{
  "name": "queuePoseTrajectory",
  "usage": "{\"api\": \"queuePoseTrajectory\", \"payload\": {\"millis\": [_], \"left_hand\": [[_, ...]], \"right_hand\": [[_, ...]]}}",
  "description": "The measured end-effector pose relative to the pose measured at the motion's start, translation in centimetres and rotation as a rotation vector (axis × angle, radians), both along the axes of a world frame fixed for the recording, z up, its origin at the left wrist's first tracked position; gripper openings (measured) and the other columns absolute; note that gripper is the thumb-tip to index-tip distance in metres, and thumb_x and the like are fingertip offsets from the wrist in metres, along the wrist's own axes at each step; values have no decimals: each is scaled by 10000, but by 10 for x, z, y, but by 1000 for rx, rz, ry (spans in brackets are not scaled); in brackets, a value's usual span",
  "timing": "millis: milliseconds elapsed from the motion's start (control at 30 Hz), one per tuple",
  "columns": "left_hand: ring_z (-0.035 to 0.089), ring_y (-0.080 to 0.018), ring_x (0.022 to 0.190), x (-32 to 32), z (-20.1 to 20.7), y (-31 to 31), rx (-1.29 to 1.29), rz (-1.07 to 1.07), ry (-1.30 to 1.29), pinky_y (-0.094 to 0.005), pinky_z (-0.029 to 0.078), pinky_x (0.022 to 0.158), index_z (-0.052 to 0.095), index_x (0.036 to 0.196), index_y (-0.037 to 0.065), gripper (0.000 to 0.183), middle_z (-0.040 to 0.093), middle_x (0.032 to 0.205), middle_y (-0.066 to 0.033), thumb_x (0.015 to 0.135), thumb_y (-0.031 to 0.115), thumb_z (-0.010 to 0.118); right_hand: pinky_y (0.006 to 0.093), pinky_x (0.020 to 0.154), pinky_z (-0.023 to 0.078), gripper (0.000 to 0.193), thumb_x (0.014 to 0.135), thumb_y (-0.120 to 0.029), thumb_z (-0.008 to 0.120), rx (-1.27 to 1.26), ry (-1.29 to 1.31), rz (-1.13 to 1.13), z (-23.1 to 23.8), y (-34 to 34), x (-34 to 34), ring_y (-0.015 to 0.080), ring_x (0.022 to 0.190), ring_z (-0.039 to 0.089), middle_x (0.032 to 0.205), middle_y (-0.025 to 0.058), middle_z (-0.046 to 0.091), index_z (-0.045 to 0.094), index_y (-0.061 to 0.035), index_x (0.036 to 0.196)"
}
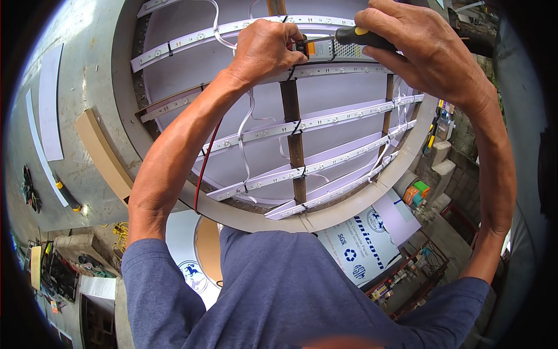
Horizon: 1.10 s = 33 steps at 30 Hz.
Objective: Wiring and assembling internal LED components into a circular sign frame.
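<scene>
My right hand point(421, 49) is wrapped round a screwdriver point(349, 36) with a black and yellow handle. Its shaft points left, to the terminal end of a perforated metal power supply point(349, 51). At that end my left hand point(268, 45) has its fingers pinched together. What lies between them is mostly hidden, though a bit of red and black shows there. The power supply lies inside a large round metal frame point(261, 220), among rows of white LED strips point(334, 119) tied onto bars. A red and black cable point(204, 160) runs over the rim and passes behind my left forearm.
On the metal table point(81, 192) at left lie a curved brown strip point(104, 154), white strips point(51, 102) and another screwdriver point(68, 196). White wires point(241, 136) loop between the LED strips. A printed panel point(360, 247) and a tool rack point(401, 273) are at lower right.
</scene>
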State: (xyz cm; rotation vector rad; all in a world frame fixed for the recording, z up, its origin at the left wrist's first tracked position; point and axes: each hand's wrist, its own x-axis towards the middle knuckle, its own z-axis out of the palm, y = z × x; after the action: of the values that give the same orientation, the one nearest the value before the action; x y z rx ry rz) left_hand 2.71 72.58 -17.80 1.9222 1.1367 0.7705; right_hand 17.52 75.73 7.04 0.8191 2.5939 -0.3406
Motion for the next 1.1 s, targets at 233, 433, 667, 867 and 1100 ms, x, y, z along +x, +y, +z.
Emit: {"api": "queuePoseTrajectory", "payload": {"millis": [233,433,667,867,1100], "left_hand": [[676,-195,626,-1,-1,-1,18,11,-1,-333,530,577,776,947,80,308,707,711,-68,694,227,871],[699,-226,664,0,-2,-2,3,20,6,-360,553,614,779,930,80,312,712,721,-75,677,240,868],[643,-173,598,0,1,-3,24,1,-5,-321,503,551,770,971,76,304,691,703,-65,717,211,870],[643,-180,594,-1,0,-1,18,-3,-22,-332,499,561,766,987,69,320,681,691,-77,715,207,863],[653,-191,598,0,-2,-3,48,8,-18,-333,506,566,762,969,60,315,686,689,-81,710,206,866]], "right_hand": [[415,599,472,190,797,-76,708,-1,65,-38,-15,2,12,304,647,591,756,114,539,546,-26,882],[393,560,472,191,767,-90,730,-69,161,-199,-20,3,13,292,599,617,685,122,579,564,-14,823],[380,566,482,178,767,-99,727,-18,82,-334,-14,-4,14,275,600,623,666,125,581,578,-8,800],[390,579,499,172,828,-93,688,77,-16,-24,-7,-11,5,252,660,608,739,87,528,534,-32,780],[384,502,471,152,803,-81,664,76,-151,92,-7,-3,-6,261,531,572,656,92,526,539,-30,732]]}}
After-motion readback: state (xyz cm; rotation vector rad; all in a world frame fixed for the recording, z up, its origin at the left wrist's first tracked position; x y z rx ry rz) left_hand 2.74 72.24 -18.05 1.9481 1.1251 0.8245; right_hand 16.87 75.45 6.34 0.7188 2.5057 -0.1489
